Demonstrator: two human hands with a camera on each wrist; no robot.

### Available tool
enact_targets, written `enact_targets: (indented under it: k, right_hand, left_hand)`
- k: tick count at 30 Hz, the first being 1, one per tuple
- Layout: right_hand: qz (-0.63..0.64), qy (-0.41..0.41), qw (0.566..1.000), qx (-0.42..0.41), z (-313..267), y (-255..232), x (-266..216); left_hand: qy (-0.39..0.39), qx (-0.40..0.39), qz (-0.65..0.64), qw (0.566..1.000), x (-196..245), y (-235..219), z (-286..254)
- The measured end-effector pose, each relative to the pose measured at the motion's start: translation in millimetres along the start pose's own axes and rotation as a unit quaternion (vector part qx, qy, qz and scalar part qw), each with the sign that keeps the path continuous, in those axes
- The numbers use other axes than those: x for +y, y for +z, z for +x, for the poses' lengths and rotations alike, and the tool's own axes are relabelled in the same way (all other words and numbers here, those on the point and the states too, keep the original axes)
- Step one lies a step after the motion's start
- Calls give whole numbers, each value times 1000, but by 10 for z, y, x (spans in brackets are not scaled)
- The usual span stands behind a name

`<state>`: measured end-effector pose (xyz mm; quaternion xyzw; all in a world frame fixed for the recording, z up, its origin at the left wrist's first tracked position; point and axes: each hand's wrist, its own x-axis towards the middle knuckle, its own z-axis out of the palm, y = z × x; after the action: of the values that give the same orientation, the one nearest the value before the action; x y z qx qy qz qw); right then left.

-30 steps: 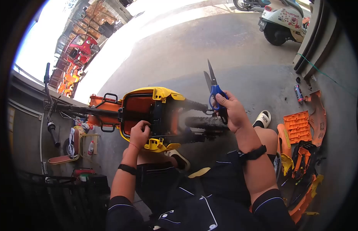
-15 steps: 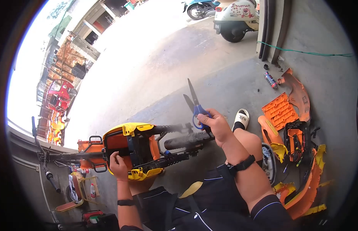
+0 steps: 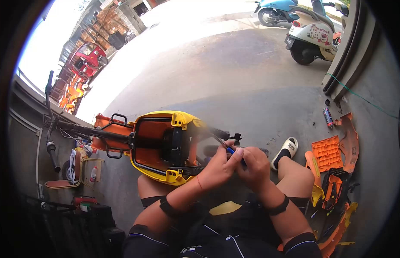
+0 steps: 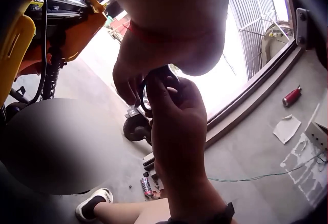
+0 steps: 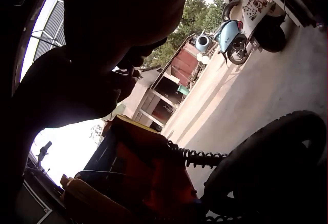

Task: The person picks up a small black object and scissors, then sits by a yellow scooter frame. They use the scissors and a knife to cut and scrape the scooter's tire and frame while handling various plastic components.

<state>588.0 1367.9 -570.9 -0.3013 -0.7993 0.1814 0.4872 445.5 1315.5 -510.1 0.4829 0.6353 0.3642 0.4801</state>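
Here both hands [image 3: 236,165] grip the scissors [image 3: 229,149] beside the yellow scooter shell [image 3: 183,120].

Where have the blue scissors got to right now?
In the head view the blue scissors sit just right of centre, between the left hand and right hand, blades pointing into the yellow and orange scooter body.
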Motion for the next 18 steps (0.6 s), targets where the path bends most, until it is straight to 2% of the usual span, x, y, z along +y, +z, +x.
enact_targets:
  k: [1,3,5,7,9,10,11,13,14,15,17,18]
  right_hand:
    - [10,-10,1000,-3,18,86,-39]
    - [15,-25,1000,9,16,201,-103]
    - [26,-48,998,-7,80,224,-78]
    - [106,-29,990,-92,183,181,-102]
    - [114,-31,984,-131,248,115,-46]
    - [119,-33,978,-166,275,74,6]
    - [118,-27,978,-170,296,32,49]
    - [100,-22,972,-212,342,-46,165]
    - [141,13,977,-159,346,-44,257]
    - [148,94,977,-122,327,-78,344]
    - [179,253,939,-149,333,-226,638]
    - [172,253,940,-148,314,-271,773]
  left_hand:
    - [-18,32,-48,998,-21,3,12]
    - [31,90,-22,995,-34,-57,-27]
    - [12,83,-64,994,-118,-180,-44]
    - [-7,74,-105,992,-180,-347,-66]
    - [-5,52,-139,989,-235,-496,-89]
    - [-12,87,-110,990,-114,-536,-139]
    - [2,97,-174,980,-127,-565,-137]
    - [-45,100,-171,979,22,-729,-193]
    - [-32,120,-169,978,39,-790,-187]
    - [-19,140,-168,976,42,-854,-182]
    - [17,141,-119,983,106,-1043,-198]
    - [26,149,-98,984,74,-1118,-205]
